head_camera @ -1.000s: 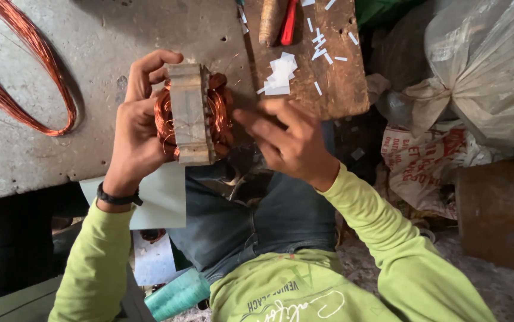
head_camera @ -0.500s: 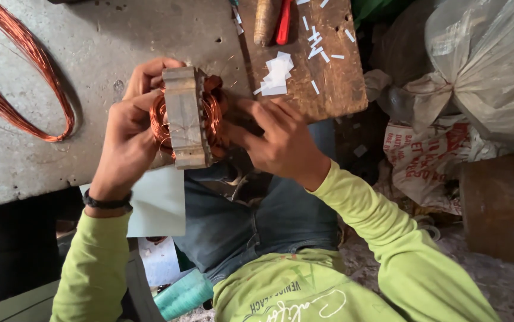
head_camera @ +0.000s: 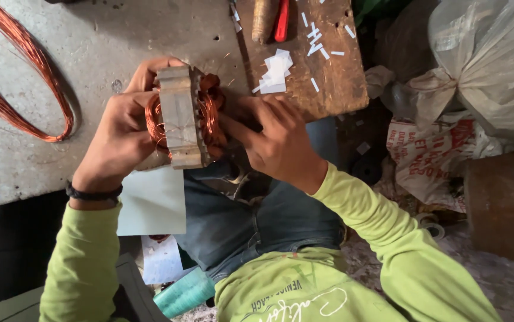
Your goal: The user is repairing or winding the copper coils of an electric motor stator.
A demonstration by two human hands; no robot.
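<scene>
lime-green long sleeves [head_camera: 78,262], black wristband [head_camera: 93,194] on left wrist, blue jeans [head_camera: 257,220].

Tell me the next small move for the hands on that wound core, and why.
Probably press the copper winding down further with the right hand, whose fingertips already touch it. The left hand grips the metal core firmly, and the coil bulges past the core's end on that side.
</scene>
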